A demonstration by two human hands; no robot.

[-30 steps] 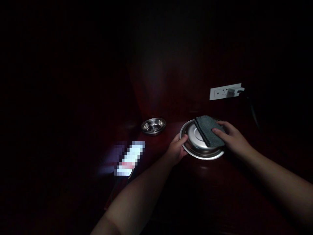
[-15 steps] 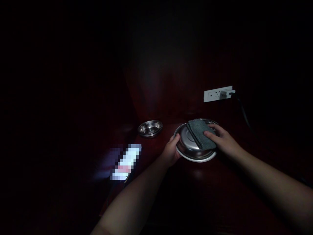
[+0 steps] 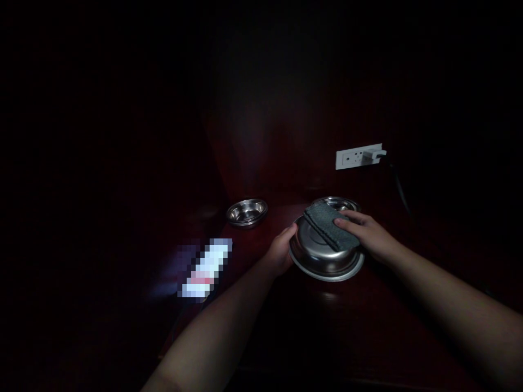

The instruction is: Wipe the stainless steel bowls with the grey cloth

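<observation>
An upturned steel bowl rests bottom-up on a dark red wooden table. My left hand grips its left rim, fingers curled around the edge. My right hand presses a folded grey cloth flat onto the bowl's base, fingers together on top of the cloth. Behind this bowl the rim of another steel bowl shows, upright.
A small steel bowl stands upright at the left. A bright blurred rectangle lies further left on the table. A white wall socket with a plug and dark cable sits behind. The surroundings are very dark.
The cloth and my right hand have slid left and toward me over the bowl. The bowl has tipped nearer, uncovering a second bowl's rim behind it.
</observation>
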